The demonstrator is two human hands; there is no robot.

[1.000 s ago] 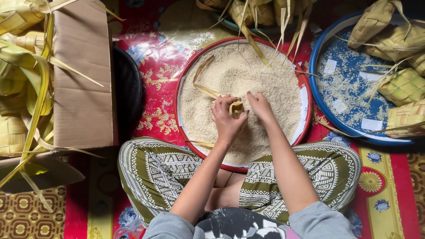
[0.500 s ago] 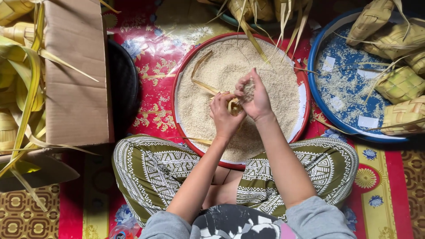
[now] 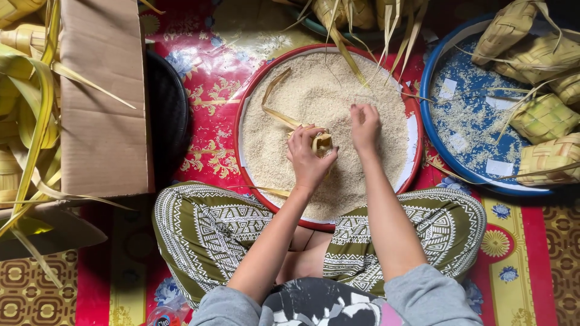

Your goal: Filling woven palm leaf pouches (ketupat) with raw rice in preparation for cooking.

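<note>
The left hand (image 3: 309, 160) is curled around a small woven palm-leaf pouch (image 3: 321, 143), fingers closed on its sides so that the open mouth faces up and toward the other hand; held this way, low over the grain, whatever spills would fall back into the tray. The pouch sits right above the middle of the round red-rimmed tray (image 3: 241, 121), which is heaped with raw white rice (image 3: 314, 96), fine, dry and granular, with a dimpled surface where fingers have worked it. The right hand (image 3: 365, 125) rests fingertips-down in the rice just beside the pouch, fingers bunched loosely together as if pinching grains (whether any are actually caught between them I cannot tell). A loose strip of pale palm leaf (image 3: 275, 111), flat and ribbon-like, trails from the pouch across the rice. The tray lies against the person's crossed legs in green patterned trousers (image 3: 205, 223), within easy reach of both hands. To the right a blue-rimmed tray (image 3: 432, 121), dusted with stray rice, holds several finished woven pouches (image 3: 544, 118), boxy, plaited in a glossy yellow-green diamond weave. On the left a plain cardboard box (image 3: 103, 102) and long fresh palm leaves (image 3: 36, 121) lie on the red floral mat (image 3: 205, 90)
</note>
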